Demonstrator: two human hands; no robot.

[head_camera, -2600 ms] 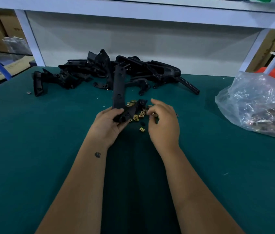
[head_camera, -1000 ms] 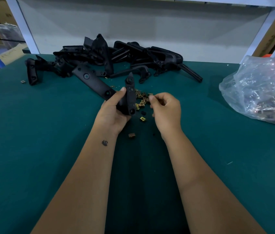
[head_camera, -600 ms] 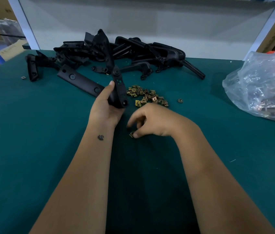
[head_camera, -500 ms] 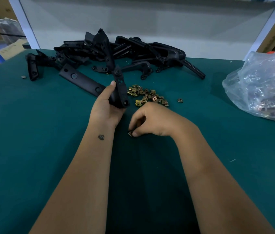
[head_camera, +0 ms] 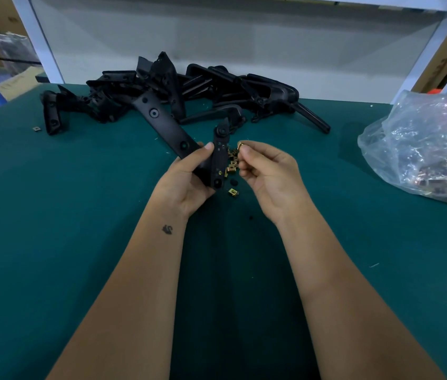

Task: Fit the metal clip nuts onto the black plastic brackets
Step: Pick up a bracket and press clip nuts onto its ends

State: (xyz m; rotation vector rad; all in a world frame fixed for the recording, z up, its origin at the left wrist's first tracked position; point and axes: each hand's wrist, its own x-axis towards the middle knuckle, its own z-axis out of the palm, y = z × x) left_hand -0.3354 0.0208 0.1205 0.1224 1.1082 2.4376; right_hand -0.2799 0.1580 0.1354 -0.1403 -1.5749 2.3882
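My left hand point(head_camera: 186, 182) grips a black plastic bracket point(head_camera: 166, 123), an angled piece with one long arm reaching up-left and a shorter arm standing upright by my thumb. My right hand point(head_camera: 269, 174) pinches a small brass-coloured clip nut point(head_camera: 240, 145) between thumb and forefinger, just right of the bracket's short arm and apart from it. Several loose clip nuts point(head_camera: 232, 167) lie on the green mat between my hands, partly hidden by the bracket; one more clip nut point(head_camera: 233, 192) lies nearer to me.
A pile of black brackets point(head_camera: 217, 86) lies along the back of the green table point(head_camera: 52, 215). A clear plastic bag of clip nuts point(head_camera: 425, 149) sits at the right. One stray nut point(head_camera: 36, 129) lies far left. White frame posts stand behind.
My right hand picked a clip nut off the mat near me and raised it beside the bracket. My left hand tilted the bracket slightly more upright.
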